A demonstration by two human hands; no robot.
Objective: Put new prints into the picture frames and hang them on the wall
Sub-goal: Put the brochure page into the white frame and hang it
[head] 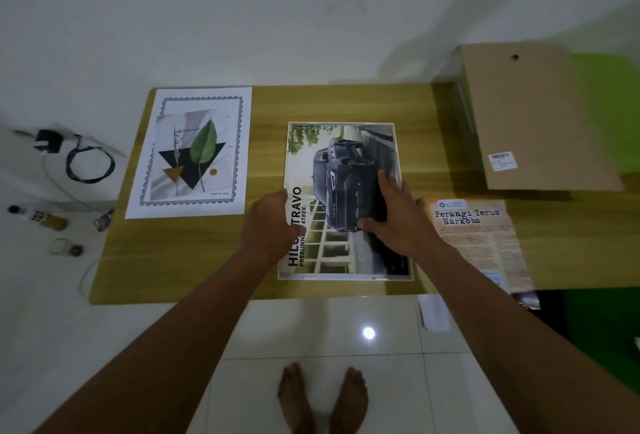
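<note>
You're seating the dark truck print (346,163) in the white rectangular frame (329,277): right hand (398,215) spread flat on it, left hand (268,225) at the frame's left edge, grip unclear. Next, fetch the brown backing board (533,114) right of the frame

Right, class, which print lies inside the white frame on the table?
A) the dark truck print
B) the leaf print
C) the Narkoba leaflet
A: the dark truck print fills the white frame, with the right hand resting on it; the leaf print lies loose to the left.
</note>
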